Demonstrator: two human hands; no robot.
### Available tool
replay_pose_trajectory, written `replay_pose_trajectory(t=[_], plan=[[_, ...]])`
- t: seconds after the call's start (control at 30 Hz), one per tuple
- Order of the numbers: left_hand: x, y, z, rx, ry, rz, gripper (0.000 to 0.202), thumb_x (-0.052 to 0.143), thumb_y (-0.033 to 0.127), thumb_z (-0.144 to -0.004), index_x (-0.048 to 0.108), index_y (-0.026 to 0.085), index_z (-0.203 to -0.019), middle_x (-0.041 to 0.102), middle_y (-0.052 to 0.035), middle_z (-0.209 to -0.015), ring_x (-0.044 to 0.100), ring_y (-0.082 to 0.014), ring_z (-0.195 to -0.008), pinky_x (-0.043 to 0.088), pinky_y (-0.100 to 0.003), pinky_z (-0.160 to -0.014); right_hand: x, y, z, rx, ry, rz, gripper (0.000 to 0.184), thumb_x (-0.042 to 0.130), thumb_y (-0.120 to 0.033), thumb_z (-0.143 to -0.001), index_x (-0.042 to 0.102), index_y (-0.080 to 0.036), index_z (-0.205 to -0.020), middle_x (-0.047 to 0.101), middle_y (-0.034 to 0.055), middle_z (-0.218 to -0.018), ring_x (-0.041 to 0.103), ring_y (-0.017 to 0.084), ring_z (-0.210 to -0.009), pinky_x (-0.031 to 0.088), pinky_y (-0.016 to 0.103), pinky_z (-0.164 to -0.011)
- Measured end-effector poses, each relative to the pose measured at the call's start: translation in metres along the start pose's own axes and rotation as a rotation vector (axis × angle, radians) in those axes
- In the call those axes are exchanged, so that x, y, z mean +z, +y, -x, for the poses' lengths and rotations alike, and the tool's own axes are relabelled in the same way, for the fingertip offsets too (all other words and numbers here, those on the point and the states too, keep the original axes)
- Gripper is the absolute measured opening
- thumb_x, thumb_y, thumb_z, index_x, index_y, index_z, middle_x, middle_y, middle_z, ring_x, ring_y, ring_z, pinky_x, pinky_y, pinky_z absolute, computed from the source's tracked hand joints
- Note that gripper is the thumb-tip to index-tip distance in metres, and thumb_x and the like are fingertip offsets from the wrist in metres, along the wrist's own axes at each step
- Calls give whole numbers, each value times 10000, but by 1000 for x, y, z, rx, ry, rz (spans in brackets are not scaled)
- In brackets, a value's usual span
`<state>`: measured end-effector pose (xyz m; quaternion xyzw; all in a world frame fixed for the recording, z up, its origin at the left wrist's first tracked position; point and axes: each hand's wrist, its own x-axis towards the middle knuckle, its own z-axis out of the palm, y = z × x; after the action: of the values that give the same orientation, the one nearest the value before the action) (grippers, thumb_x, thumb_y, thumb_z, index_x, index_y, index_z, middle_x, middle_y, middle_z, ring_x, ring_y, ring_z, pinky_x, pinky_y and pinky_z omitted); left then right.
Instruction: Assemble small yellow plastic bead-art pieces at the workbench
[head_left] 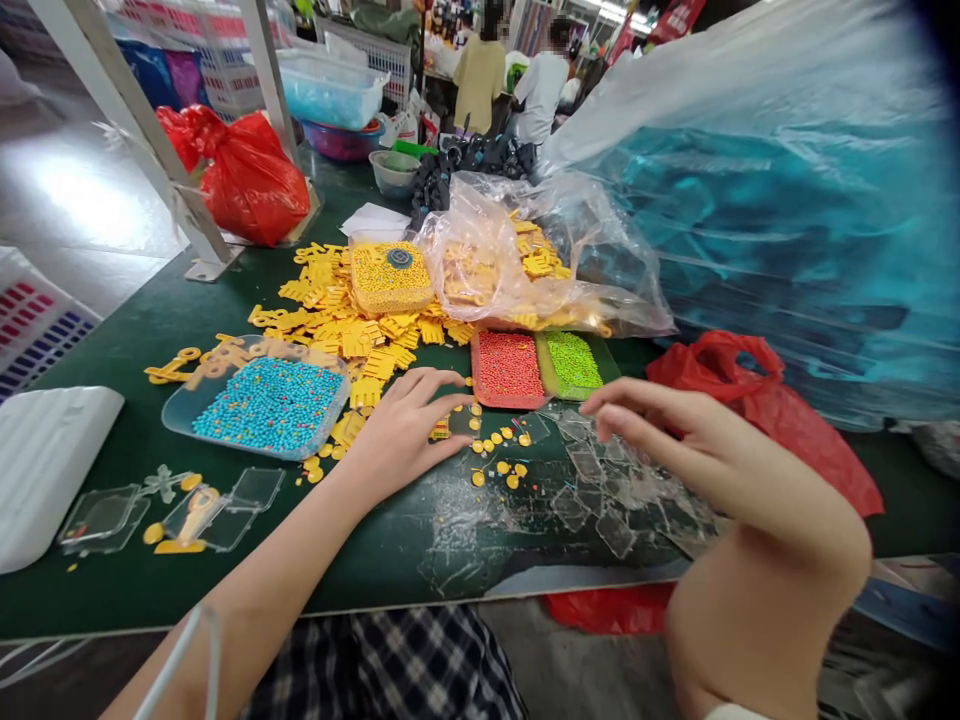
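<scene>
My left hand (409,425) is low over the table, its thumb and index finger curled around the edges of a small clear plastic case (466,420). A yellow piece (440,428) shows inside the curve of that hand. Over the right side, my right hand (660,415) hangs with its fingers stretched leftward and the thumb a little apart below them. Nothing shows between those fingers. Close to its fingertips is a tray of green beads (574,362), beside a tray of red beads (510,365). Small yellow discs (499,440) lie scattered between my hands.
Clear plastic squares (589,465) lie below my right hand. At left are a tray of blue beads (266,405) and a white box (52,470). Yellow plastic pieces (322,300) are heaped behind, with a tub of yellow beads (390,285). Red bags (255,185) and two people stand farther off.
</scene>
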<state>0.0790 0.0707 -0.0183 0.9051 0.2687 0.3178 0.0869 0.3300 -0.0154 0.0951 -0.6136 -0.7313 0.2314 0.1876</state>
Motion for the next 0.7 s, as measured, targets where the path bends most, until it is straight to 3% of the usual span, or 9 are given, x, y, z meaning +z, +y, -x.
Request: replay_pose_trajectory(t=[0.17,0.4,0.53,0.7], plan=[[2,7,1,46,-23,-24,292,651,339,-872,626,152,-1095,607,-105,-1197,525,-265,-1097,472,-438,-937,28,29,49,244,-39,168,407,447,-604,-898,655,-276,-1019,710,45,-1055,665,228,-922,541,342,-793],[-3,25,2,135,-17,-14,278,613,333,-902,622,162,-1121,622,-103,-1188,535,-260,-1108,453,-398,-918,60,84,116,401,118,320,544,480,-720,-812,654,-247,-1016,703,87,-1058,686,261,-885,565,367,-750],[-3,26,3,127,-22,18,259,602,320,-911,629,166,-1118,627,-104,-1181,540,-255,-1104,448,-394,-916,78,92,124,394,166,357,558,521,-700,-793,625,-235,-1084,676,93,-1082,674,269,-927,558,373,-765],[-2,24,3,116,11,42,287,616,342,-901,621,169,-1130,629,-95,-1178,532,-252,-1109,438,-396,-931,87,95,121,339,190,327,384,516,-560,-849,614,-235,-1028,661,82,-1030,659,231,-852,542,350,-754]])
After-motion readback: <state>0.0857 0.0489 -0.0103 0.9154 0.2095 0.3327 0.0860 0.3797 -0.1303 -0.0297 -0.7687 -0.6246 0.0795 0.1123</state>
